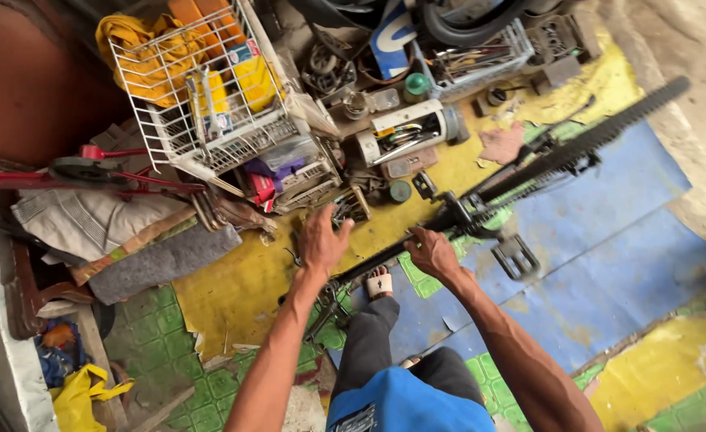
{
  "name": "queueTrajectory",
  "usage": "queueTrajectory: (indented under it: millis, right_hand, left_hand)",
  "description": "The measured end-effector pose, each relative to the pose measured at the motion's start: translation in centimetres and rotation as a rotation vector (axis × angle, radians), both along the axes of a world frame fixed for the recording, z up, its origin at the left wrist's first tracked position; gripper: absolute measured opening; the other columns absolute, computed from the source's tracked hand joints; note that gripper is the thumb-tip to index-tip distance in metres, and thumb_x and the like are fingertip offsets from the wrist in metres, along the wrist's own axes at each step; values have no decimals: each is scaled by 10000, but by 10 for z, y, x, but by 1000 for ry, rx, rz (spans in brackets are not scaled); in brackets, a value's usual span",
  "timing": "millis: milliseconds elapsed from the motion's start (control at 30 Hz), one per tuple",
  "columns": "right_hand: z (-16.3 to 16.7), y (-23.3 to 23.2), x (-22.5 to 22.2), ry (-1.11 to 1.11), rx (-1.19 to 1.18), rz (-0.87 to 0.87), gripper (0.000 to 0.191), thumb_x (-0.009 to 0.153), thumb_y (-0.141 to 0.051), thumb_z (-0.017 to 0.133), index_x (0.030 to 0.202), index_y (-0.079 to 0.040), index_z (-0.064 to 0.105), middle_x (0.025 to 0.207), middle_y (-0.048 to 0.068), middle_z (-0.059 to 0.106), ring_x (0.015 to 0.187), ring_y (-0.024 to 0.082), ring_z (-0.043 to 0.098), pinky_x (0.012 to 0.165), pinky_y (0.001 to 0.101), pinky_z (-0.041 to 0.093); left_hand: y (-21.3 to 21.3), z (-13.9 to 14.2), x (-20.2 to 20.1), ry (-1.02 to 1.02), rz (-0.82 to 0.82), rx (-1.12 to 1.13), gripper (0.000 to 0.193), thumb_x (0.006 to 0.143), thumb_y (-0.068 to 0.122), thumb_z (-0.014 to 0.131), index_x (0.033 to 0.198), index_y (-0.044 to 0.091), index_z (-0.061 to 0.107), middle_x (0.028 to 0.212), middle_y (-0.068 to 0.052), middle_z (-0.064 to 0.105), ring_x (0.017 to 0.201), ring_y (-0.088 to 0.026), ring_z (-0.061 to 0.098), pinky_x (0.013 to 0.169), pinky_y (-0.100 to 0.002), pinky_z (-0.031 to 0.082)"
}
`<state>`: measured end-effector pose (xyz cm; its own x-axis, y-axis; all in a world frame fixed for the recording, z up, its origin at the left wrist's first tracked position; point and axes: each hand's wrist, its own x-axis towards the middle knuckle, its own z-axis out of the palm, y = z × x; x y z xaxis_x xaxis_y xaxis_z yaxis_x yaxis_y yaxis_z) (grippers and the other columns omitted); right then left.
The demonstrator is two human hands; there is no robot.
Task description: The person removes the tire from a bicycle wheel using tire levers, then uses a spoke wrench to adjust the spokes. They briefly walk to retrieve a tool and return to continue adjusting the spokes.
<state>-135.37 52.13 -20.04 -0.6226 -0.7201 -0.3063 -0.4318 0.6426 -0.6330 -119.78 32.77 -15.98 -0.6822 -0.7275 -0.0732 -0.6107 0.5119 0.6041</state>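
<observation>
The black metal bicycle frame [481, 204] lies across the yellow-and-blue floor mat [633, 240]. The right hand [433, 252] holds its tube, fingers wrapped; a firm grip there should steady it. The left hand [321, 240] hovers beside it, fingers spread wide, near the white wire basket [201, 96].

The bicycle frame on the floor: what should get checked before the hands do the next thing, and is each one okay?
1. Right hand grips the black bicycle frame firmly: ok, its fingers close around a tube.
2. Left hand has a hold: not ok, it hangs open above the small metal parts.
3. Frame is steadied: ok, it lies across the floor with a sandalled foot beside it.
4. Pedal is clear of the hands: ok.
5. Tools are near: ok, an open tool container lies beyond the frame.
6. Frame parts are tight: cannot tell.
</observation>
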Motion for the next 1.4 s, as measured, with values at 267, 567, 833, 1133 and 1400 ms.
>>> queueTrajectory:
  millis: [267, 567, 833, 1133, 1400]
  right_hand:
    - [-14, -63, -46, -67, -53, 69, 456, 885, -299, 651, 1228, -2, 691, 1081, 202, 757, 966, 423, 721, 903, 469, 559]
    - [-53, -113, -106, -72, -12, 84, 453, 878, -298, 658, 1223, -7, 695, 1091, 228, 750, 1001, 412, 721, 904, 479, 566]
    - [-124, -164, -171, -121, 166, 17, 414, 877, -261, 637, 1229, -54, 702, 1020, 247, 746, 973, 429, 714, 903, 507, 555]
    - [-264, -229, -225, -90, 42, -157, 393, 842, -328, 709, 1081, -23, 771, 938, 276, 740, 858, 404, 720, 789, 468, 592]
    - [-335, -292, -225, -712, -302, -510, 375, 939, -343, 667, 920, 30, 710, 651, 56, 607, 502, 159, 539, 464, 348, 450]
  left_hand:
    - [-101, 9, -31, 91, 69, -250, 599, 884, 245, 753, 1383, -15, 550, 1380, -240, 597, 1284, -396, 551, 1109, -495, 415]
    - [-189, -6, -59, 68, 21, -437, 902, 945, 348, 718, 1623, -3, 238, 1672, -274, 288, 1568, -452, 223, 1283, -584, 145]
    - [-242, -30, -75, -287, -79, -543, 1104, 721, 663, 813, 1541, 26, 436, 1640, -256, 354, 1535, -419, 290, 1262, -572, 160]
    - [-261, -75, -60, -281, -91, -770, 740, 827, 543, 846, 1349, 35, 710, 1507, -211, 611, 1414, -402, 551, 1177, -509, 490]
    - [-258, -67, -66, -262, -127, -811, 648, 846, 392, 868, 1313, -29, 714, 1429, -231, 628, 1341, -429, 624, 1169, -496, 533]
